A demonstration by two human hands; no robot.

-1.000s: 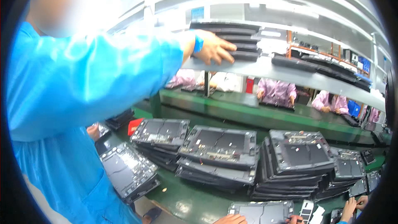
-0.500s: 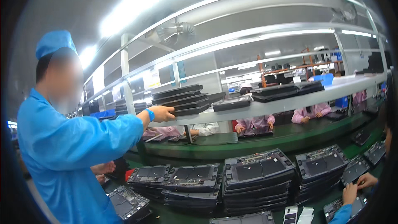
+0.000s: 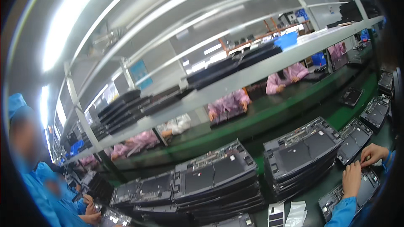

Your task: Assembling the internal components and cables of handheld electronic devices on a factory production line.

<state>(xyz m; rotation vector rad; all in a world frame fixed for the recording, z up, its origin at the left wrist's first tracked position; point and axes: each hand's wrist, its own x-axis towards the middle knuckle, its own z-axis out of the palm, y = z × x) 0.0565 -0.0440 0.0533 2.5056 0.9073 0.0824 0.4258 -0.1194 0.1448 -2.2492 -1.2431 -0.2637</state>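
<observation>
My left hand and my right hand, both in blue sleeves, are at the right side of the head view. They meet over an opened flat laptop-like device with its circuit board and dark battery showing. The fingers of both hands are closed and their tips come together near the device's upper edge. Whatever they pinch is too small to make out. Just beyond lies another opened device. Left of my hands stands a tall stack of similar opened devices.
More stacked devices run along the green bench to the left. White label sheets and a clear plastic bag lie near my left sleeve. A metal shelf crosses above. People in pink sit opposite; people in blue stand left.
The view has swung and tilted, shifting the shelf and stacks. The standing co-worker is now at the left edge, that arm no longer reaching to the shelf. My hands stay close together over the device.
</observation>
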